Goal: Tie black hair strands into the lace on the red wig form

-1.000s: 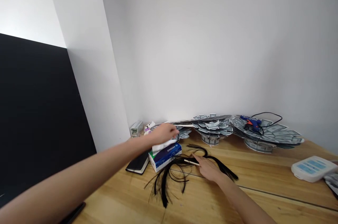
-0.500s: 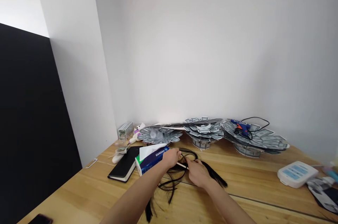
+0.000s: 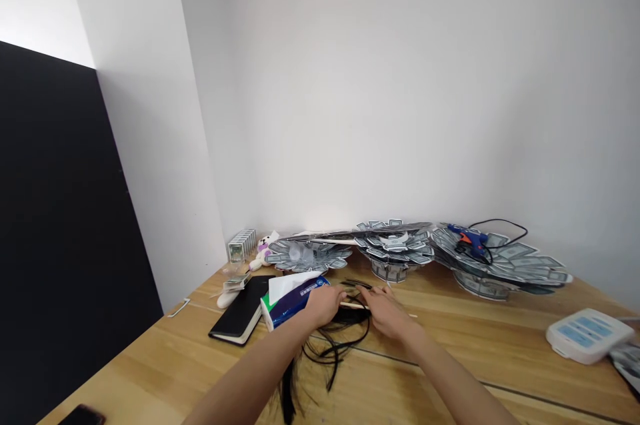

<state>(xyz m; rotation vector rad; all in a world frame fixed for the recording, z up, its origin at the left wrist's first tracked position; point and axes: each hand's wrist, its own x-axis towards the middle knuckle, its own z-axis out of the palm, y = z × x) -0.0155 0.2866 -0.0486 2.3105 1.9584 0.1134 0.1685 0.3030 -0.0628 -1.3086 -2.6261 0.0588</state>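
Note:
A thin pale stick (image 3: 356, 305) lies crosswise between my two hands, low over the table. My left hand (image 3: 323, 303) is closed around its left end, beside the tissue pack (image 3: 295, 301). My right hand (image 3: 387, 310) is bent over the stick farther right, index finger stretched to the left; the stick's other tip pokes out past it. Long black hair-like strands (image 3: 333, 351) hang in loops below the stick and spread over the wood. Another black tuft (image 3: 288, 388) shows beside my left forearm. My fingers hide how strands and stick meet.
Layered grey paper structures (image 3: 395, 248) stand along the wall, with a blue glue gun (image 3: 469, 240) on the right one. A black notebook (image 3: 243, 311) and a small plush toy (image 3: 263, 251) are left. A white box (image 3: 589, 335) sits right, a dark phone (image 3: 83, 415) front left.
My right hand has shifted rightward. The stick's tip now shows beyond it, and the black lock that stretched out to its right is no longer there. The view has shifted slightly.

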